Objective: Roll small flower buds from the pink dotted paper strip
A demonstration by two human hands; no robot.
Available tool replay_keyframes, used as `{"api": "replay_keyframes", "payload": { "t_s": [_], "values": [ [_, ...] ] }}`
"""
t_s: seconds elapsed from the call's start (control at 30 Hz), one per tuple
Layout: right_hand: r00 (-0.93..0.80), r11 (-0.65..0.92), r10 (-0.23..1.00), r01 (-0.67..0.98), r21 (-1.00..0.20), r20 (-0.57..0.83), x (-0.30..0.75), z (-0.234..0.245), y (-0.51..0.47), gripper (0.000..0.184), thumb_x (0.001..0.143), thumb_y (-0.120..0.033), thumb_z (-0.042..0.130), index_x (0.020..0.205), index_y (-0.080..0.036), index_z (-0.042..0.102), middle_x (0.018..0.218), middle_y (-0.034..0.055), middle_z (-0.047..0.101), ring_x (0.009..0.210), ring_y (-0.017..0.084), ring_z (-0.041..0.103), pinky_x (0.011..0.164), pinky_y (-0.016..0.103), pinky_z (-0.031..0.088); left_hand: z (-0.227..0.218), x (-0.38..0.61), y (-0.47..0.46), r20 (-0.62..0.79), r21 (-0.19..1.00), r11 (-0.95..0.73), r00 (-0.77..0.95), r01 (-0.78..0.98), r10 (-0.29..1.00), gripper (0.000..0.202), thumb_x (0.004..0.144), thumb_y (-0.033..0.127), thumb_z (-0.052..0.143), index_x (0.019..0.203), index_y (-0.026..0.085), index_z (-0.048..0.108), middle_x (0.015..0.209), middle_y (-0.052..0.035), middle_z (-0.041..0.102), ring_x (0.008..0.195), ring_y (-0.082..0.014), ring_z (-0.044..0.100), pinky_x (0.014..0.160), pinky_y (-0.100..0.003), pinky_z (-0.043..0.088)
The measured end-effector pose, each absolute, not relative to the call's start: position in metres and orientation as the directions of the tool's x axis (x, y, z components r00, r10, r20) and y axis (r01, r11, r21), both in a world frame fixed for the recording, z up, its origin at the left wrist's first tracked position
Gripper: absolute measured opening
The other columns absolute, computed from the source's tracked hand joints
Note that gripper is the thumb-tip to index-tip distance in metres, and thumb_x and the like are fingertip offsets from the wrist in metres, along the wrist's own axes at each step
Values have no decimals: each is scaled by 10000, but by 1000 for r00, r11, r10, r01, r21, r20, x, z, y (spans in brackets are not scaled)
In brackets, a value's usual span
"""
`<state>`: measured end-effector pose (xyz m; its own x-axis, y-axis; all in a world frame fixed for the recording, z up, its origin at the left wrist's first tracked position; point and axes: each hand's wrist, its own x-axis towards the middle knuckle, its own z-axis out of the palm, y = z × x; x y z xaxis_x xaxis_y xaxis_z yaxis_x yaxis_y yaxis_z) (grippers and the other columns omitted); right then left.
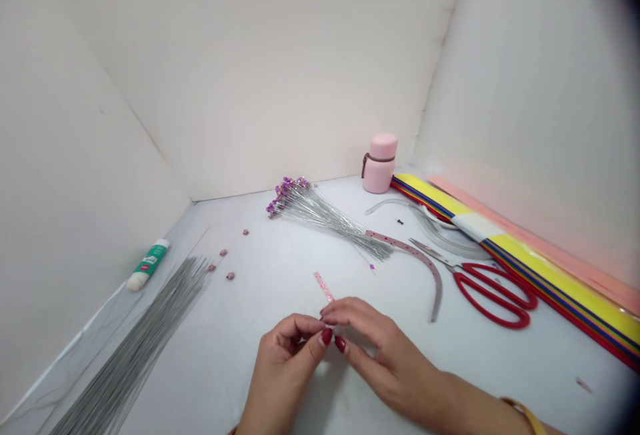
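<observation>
My left hand and my right hand meet low in the middle of the white table. Both pinch a narrow pink patterned paper strip whose free end sticks up and away from my fingers. A bundle of silver wires with purple paper buds lies further back. Several tiny pink buds are scattered to the left of it.
A large pile of plain grey wires lies at left beside a glue stick. Red scissors, curved paper strips, a stack of coloured paper strips and a pink bottle are at right. White walls enclose the table.
</observation>
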<state>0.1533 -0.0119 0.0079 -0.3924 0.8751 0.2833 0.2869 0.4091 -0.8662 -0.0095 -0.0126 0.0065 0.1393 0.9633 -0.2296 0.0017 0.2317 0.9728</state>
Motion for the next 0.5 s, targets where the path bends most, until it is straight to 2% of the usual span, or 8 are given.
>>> {"api": "replay_keyframes", "payload": {
  "t_s": [0.17, 0.3, 0.4, 0.5],
  "values": [
    [-345, 196, 934, 281, -939, 92, 150, 8, -12, 113, 806, -254, 513, 813, -175, 592, 750, 26, 610, 706, 156, 546, 671, 254, 426, 1, -6, -13, -302, 941, 316, 120, -125, 946, 156, 644, 292, 685, 656, 142, 644, 662, -37, 671, 687, -167, 588, 643, -230, 431],
    [-340, -2, 939, 131, -991, -47, 150, 5, -9, 179, 820, -287, 491, 735, -158, 581, 677, 14, 609, 664, 144, 548, 642, 241, 419, -2, -5, -13, -292, 949, 302, 103, -95, 951, 181, 665, 316, 662, 634, 138, 650, 548, 2, 607, 555, -121, 533, 564, -201, 404],
    [-345, -47, 936, 98, -994, -78, 151, 3, -9, 181, 817, -298, 496, 744, -158, 584, 668, 8, 605, 653, 136, 540, 630, 232, 407, 0, -7, -12, -256, 964, 263, 135, -36, 957, 176, 694, 314, 634, 667, 142, 657, 575, -12, 618, 573, -134, 545, 575, -214, 418],
    [-345, -13, 936, 143, -990, -62, 151, 4, -8, 176, 807, -291, 509, 719, -159, 586, 631, -7, 573, 612, 123, 507, 594, 220, 390, 7, -11, -11, -107, 992, 90, 204, 88, 973, 145, 724, 265, 608, 813, 171, 673, 742, -55, 666, 703, -178, 595, 655, -246, 446]
  ]
}}
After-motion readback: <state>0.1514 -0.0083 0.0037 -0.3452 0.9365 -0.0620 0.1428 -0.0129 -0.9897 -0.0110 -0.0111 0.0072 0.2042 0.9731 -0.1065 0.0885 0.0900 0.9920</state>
